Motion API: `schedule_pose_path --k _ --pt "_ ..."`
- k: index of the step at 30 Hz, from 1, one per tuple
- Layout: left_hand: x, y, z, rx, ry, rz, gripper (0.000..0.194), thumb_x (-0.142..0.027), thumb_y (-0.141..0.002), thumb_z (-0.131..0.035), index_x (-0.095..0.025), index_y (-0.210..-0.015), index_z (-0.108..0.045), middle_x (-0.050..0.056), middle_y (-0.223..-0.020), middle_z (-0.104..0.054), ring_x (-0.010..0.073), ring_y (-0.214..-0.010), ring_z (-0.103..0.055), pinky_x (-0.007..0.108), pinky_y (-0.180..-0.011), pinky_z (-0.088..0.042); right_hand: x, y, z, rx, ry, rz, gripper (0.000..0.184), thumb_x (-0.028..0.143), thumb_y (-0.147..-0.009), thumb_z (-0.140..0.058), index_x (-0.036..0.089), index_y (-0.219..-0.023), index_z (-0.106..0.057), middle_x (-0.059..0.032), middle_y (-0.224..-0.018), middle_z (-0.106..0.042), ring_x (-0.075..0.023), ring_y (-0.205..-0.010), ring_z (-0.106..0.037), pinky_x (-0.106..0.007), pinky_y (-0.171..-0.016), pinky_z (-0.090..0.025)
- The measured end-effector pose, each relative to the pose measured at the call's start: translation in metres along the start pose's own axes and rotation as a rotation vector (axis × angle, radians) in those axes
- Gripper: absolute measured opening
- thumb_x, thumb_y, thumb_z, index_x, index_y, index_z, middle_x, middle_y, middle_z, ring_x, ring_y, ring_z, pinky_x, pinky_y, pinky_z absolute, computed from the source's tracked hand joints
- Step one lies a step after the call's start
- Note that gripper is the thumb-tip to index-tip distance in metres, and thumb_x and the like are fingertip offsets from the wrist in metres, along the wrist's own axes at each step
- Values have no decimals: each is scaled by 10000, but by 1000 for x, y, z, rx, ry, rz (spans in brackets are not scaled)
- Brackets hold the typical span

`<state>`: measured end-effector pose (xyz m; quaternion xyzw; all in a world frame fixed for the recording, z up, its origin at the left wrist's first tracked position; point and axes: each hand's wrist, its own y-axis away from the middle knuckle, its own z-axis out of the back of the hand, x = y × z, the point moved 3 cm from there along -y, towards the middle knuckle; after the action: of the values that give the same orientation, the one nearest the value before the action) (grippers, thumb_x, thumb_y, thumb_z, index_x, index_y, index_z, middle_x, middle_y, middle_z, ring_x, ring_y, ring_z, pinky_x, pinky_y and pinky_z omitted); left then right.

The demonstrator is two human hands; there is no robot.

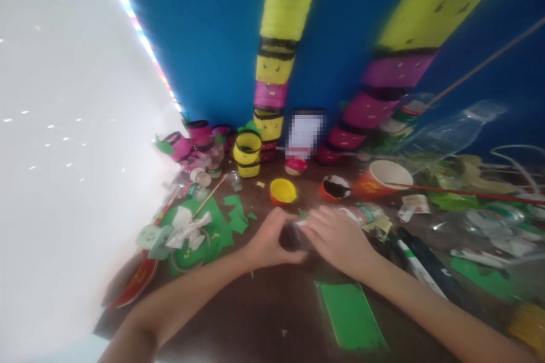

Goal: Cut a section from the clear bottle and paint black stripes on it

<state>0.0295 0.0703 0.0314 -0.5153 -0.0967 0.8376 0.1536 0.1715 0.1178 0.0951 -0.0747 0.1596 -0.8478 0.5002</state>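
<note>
My left hand (275, 241) curves its thumb and fingers around a clear plastic piece (293, 236), which looks like part of a cut bottle. My right hand (336, 238) grips the same piece from the other side, its fingers closed over the edge. Motion blur and the fingers hide much of it. Just beyond my right hand lies a clear bottle with a green and red label (368, 214); whether it joins the held piece I cannot tell. A yellow paint cup (283, 191) and a cup of dark paint (335, 188) stand behind my hands.
Stacks of yellow (287, 3) and pink painted bottle pieces (370, 108) rise against the blue wall. Green paper scraps (236, 215) lie left, a green paper pack (353, 315) in front. A paper cup (389, 177), markers (421, 269) and bottles crowd the right.
</note>
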Motion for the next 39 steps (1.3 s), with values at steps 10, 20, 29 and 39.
schedule_pose_path --k 10,20,29,39 --pt "0 1 1 -13 10 74 657 -346 -549 -799 -188 -1116 -507 48 -981 -520 208 -909 -556 332 -789 -494 -35 13 11 -37 139 -117 377 231 -928 -340 187 -600 -519 -32 -583 -541 -158 -614 -454 -284 -585 -268" --pt "0 3 -2 52 -15 116 641 -363 -569 -784 -191 -1117 -500 50 -990 -502 214 -921 -551 355 -824 -493 -68 53 31 49 281 -395 408 325 -937 -290 204 -605 -496 -31 -606 -544 -166 -661 -508 -277 -567 -301" --pt "-4 4 -4 98 -21 58 667 -369 -556 -790 -183 -1129 -504 58 -982 -513 224 -930 -534 359 -828 -482 -95 93 35 90 128 -771 381 493 -848 -303 231 -622 -463 -43 -732 -600 -205 -728 -563 -271 -535 -321" --pt "-6 6 -8 126 -17 60 674 -346 -531 -798 -177 -1123 -523 64 -992 -516 238 -958 -523 371 -854 -469 -107 119 30 12 210 -886 392 515 -804 -292 240 -608 -490 -42 -687 -605 -214 -660 -566 -285 -517 -328"
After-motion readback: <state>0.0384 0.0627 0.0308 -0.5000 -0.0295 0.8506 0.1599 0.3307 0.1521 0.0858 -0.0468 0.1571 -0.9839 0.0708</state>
